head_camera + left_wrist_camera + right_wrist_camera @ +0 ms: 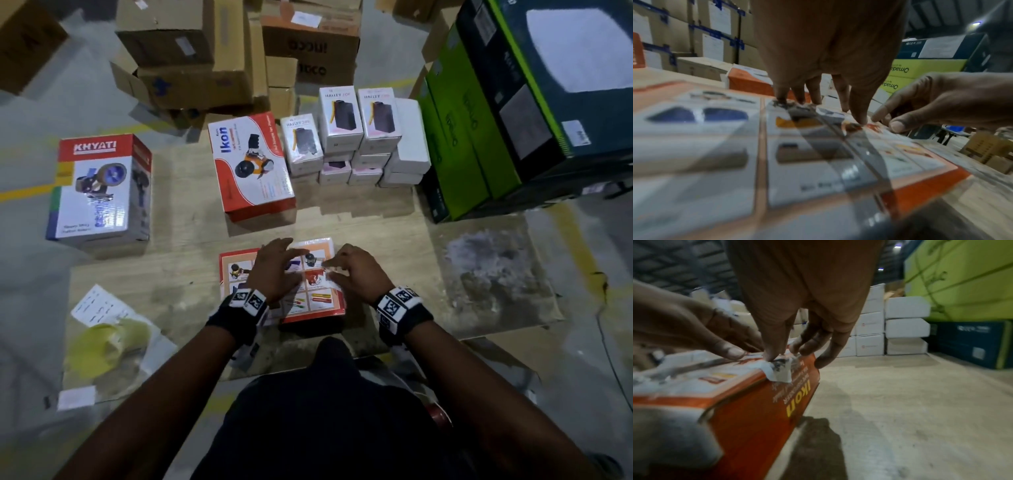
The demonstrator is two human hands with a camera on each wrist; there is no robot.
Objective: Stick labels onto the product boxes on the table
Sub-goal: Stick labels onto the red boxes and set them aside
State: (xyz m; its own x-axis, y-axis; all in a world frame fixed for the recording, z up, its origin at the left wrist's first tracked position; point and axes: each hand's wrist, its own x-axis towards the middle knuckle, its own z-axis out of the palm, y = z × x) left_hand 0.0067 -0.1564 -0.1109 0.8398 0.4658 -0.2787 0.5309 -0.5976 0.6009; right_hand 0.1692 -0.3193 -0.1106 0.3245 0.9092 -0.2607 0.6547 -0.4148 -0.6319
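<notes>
1. Head view: the red Ikon box [308, 308] is lying flat at the table's [394, 219] near edge; the left hand [274, 270] is pressing it with spread fingers.
2. Left wrist view: straight fingertips [860, 117] are touching the box top.
3. Right wrist view: the right hand [803, 305] is pressing a white label [781, 373] with its thumb at the box's right edge, the other fingers hanging loose.

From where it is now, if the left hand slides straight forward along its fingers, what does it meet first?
Probably the lying Ikon box beyond the flat box the left hand rests on; bare table lies between. Depth is uncertain.
</notes>
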